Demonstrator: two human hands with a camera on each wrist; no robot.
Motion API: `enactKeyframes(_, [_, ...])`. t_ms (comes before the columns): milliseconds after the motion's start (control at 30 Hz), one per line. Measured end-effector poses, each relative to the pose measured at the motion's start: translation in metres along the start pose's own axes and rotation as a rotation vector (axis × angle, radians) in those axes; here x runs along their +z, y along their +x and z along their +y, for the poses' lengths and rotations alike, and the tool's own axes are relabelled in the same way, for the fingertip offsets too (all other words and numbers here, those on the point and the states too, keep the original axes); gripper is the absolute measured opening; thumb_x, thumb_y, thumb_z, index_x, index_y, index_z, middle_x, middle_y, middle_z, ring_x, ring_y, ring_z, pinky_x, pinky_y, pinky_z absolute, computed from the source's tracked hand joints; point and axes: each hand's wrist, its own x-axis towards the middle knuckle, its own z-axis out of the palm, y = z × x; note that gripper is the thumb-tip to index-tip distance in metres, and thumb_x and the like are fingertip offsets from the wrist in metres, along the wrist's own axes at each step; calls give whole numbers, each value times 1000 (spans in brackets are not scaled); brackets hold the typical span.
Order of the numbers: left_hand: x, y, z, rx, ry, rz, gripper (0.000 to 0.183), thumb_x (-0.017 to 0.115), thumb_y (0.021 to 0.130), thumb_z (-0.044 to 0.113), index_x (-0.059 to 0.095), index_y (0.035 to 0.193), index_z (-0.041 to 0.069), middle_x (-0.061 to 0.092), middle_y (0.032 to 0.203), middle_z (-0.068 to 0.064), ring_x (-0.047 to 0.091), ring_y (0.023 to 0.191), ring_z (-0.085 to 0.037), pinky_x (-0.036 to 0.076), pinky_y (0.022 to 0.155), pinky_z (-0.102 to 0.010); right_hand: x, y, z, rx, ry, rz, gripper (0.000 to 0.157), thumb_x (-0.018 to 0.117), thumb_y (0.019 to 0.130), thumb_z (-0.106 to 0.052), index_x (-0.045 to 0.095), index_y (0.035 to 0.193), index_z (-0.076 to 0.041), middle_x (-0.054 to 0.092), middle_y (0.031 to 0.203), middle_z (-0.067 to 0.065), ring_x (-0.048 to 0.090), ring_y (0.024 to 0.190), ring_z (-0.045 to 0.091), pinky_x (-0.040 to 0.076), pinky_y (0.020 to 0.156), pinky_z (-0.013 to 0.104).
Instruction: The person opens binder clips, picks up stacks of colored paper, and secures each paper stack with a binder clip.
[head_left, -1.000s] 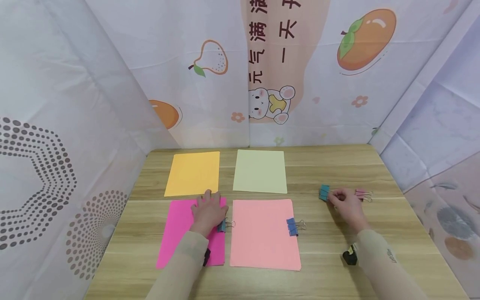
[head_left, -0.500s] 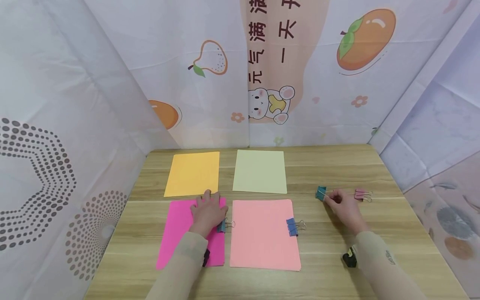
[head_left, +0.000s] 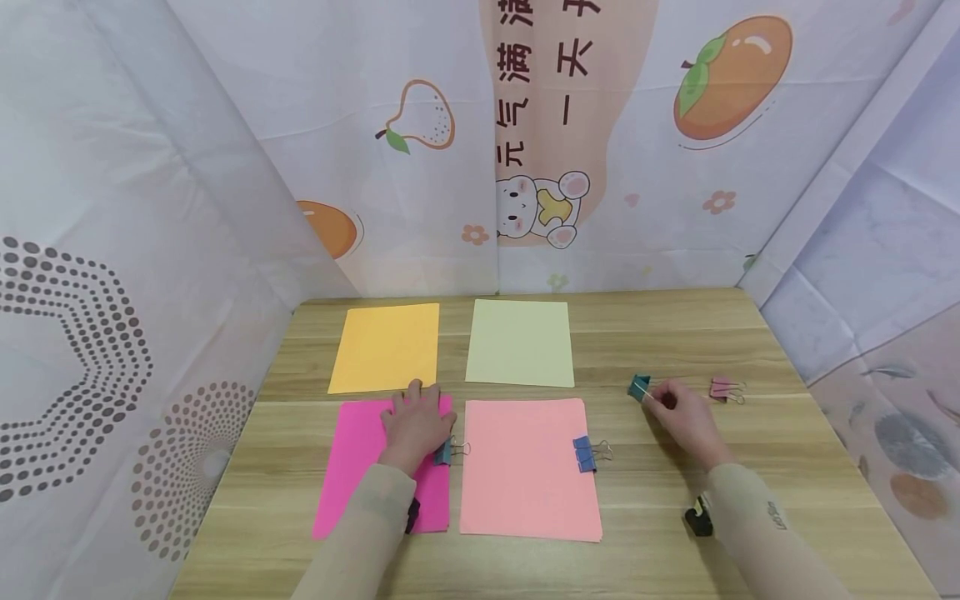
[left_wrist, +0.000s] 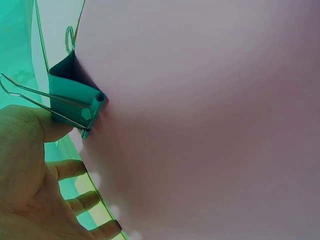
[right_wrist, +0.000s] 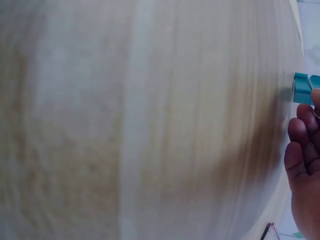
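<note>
My left hand lies on the magenta paper in the head view, fingers spread and fairly straight. A teal binder clip grips the right edge of that paper, just beside the hand. In the left wrist view the thumb touches this teal clip, and its wire handles stand out from the body. At the right of the table my right hand pinches a wire handle of another teal binder clip. Only part of that teal clip shows at the right wrist view's edge.
Pink paper with a blue binder clip on its right edge lies mid-table. Behind are orange paper and pale green paper. A pink binder clip sits beyond the right hand. Printed curtains enclose the table.
The teal clip in my right hand has turned and shifted slightly left and toward me, the hand moving with it. My left hand has stayed in place.
</note>
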Motion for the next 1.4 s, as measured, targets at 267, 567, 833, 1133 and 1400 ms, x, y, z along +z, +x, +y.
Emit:
enactKeyframes(267, [0, 0, 0, -4, 6, -4, 63, 61, 97, 45, 48, 151, 15, 34, 155, -19, 35, 134, -49, 36, 94, -73, 2, 0, 1, -20, -18, -1, 17, 64, 101, -22, 62, 105, -5, 65, 102, 13, 56, 89, 25, 47, 74, 35])
enactKeyframes(567, [1, 1, 0, -5, 0, -7, 64, 61, 97, 46, 47, 151, 14, 33, 156, -19, 34, 134, -49, 36, 94, -73, 4, -1, 0, -30, -17, -7, 14, 64, 101, -19, 61, 104, -6, 64, 100, 12, 56, 87, 25, 47, 73, 34])
enactKeyframes(833, [3, 3, -2, -12, 5, -18, 65, 59, 98, 48, 45, 153, 16, 31, 157, -18, 31, 136, -49, 34, 97, -73, 6, -1, 0, -41, -21, -16, 12, 65, 100, -17, 61, 105, -6, 65, 99, 11, 56, 86, 24, 48, 73, 35])
enactKeyframes(1133, [2, 2, -1, -14, 4, -23, 65, 59, 98, 48, 45, 153, 16, 31, 157, -18, 31, 137, -49, 34, 97, -73, 7, -2, -1, -42, -18, -28, 14, 67, 99, -17, 62, 105, -5, 65, 99, 11, 56, 88, 24, 49, 74, 36])
enactKeyframes(1400, [2, 2, -1, -13, -2, -27, 65, 58, 98, 48, 44, 154, 17, 30, 158, -17, 30, 138, -49, 34, 98, -73, 8, -1, 1, -56, -16, -17, 13, 67, 98, -16, 62, 104, -6, 65, 97, 10, 56, 85, 23, 48, 72, 34])
